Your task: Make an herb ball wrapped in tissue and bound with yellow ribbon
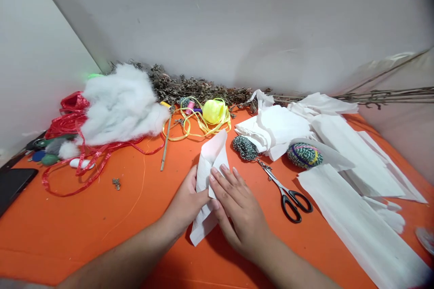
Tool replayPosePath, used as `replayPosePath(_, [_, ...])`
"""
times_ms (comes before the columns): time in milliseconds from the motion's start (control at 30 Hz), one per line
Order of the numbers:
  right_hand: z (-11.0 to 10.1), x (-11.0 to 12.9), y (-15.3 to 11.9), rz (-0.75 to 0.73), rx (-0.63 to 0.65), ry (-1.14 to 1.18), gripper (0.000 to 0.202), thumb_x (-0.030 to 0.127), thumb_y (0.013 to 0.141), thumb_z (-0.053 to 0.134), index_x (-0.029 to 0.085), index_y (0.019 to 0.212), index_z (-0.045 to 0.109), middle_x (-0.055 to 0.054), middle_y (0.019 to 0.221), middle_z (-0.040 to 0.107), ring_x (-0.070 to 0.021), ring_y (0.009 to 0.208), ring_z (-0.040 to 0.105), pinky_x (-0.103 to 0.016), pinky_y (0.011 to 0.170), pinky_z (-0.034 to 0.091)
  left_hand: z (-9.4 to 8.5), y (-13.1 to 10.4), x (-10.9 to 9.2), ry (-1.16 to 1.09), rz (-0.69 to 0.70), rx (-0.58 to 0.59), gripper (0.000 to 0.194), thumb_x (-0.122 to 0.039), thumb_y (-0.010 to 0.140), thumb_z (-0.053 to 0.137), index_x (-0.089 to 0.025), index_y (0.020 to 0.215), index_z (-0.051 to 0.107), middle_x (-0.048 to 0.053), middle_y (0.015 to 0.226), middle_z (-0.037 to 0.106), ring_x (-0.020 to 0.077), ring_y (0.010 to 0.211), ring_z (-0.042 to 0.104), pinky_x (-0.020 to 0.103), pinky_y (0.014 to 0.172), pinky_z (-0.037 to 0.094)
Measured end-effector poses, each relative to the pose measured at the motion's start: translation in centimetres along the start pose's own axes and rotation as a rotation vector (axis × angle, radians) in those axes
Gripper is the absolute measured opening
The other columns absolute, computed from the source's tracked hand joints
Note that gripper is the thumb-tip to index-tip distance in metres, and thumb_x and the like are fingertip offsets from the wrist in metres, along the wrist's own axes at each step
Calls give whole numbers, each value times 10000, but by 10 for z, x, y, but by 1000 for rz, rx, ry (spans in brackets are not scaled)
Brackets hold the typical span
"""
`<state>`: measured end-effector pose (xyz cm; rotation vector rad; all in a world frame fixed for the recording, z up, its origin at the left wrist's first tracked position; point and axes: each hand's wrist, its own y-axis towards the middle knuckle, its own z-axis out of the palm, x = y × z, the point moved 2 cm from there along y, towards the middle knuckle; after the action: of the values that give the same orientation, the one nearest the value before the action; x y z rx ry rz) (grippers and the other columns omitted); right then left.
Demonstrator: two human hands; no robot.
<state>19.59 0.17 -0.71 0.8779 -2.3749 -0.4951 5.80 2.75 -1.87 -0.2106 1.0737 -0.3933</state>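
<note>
A white sheet of tissue-like paper, folded over into a cone-like wrap, is between my hands above the orange table. My left hand grips its left side, the thumb lying across the front. Against the paper's right side, my right hand presses with its fingers close together and its thumb near the left thumb. The wrap's upper end gapes a little, and its lower corner hangs toward me. What lies inside the fold is hidden. Black-handled scissors rest to the right of my right hand.
White stuffing and red ribbon lie left. Behind the hands are yellow ribbon, a thin stick and dried plants. Yarn balls and white paper sheets cover the right. A dark phone-like object sits at the left edge.
</note>
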Motion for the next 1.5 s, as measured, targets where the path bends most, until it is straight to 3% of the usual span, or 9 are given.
replayPosePath(133, [1,-3,-1,35,54,23,586,181,979,451,192,1541,283,-111,1473,518,-286,1467,310,-597,1149,342,-5,-1,-2,68,-46,68,561,-105,699,750,-221,1227,596,69,1099,721,240,956,680,309,798,507])
replayPosePath(333, [2,-9,-5,103,141,146,819,662,970,255,170,1585,33,-145,1584,337,-351,1501,175,-685,1166,171,-5,-4,-6,-66,-118,276,589,-236,744,798,-222,1273,541,76,1116,693,249,1022,654,319,839,497])
replayPosePath(533, [0,-5,-8,109,165,412,899,730,931,209,211,1555,-180,-168,1618,239,-334,1500,179,-671,1169,143,-2,-1,-5,-51,-92,191,524,-270,834,740,-227,1307,519,105,1262,652,261,1101,643,342,918,492])
replayPosePath(633, [-4,-9,-9,201,33,643,826,661,967,289,244,1574,-84,-147,1621,247,-289,1485,260,-566,1179,262,-2,-2,-6,-35,-117,166,569,-292,823,751,-241,1335,507,103,1225,672,255,1031,667,320,844,518])
replayPosePath(767, [-11,-27,-4,517,-201,829,940,640,866,587,314,1573,59,-90,1645,189,-298,1513,162,-556,1199,209,-4,-6,-9,69,-114,230,670,-313,787,785,-241,1379,479,105,1203,678,233,937,679,305,774,539])
replayPosePath(933, [-17,-40,7,857,130,1303,705,593,842,655,213,1414,495,-150,1365,607,-342,1249,569,-477,1020,456,-5,-13,-11,236,-117,407,959,-328,824,751,-326,1559,135,125,1451,514,240,1061,641,314,824,532])
replayPosePath(1067, [-18,-41,7,1014,162,1469,469,541,893,615,150,1140,698,-126,1051,749,-293,1025,677,-398,900,500,-6,-16,-13,324,-104,491,990,-336,868,704,-376,1562,-1,87,1584,347,249,1252,542,330,966,482])
replayPosePath(1267, [-15,-42,7,1137,101,1474,365,480,812,741,144,954,740,-68,811,749,-203,748,683,-291,717,494,-6,-15,-15,399,-143,530,1047,-336,876,691,-354,1553,-107,102,1531,431,238,1241,555,345,989,477])
replayPosePath(1500, [-17,-36,9,1014,45,1397,389,471,716,826,168,927,705,-48,859,724,-196,799,654,-294,731,499,-7,-14,-10,597,-104,521,1022,-370,879,672,-360,1553,-97,79,1440,533,249,1170,594,381,982,481])
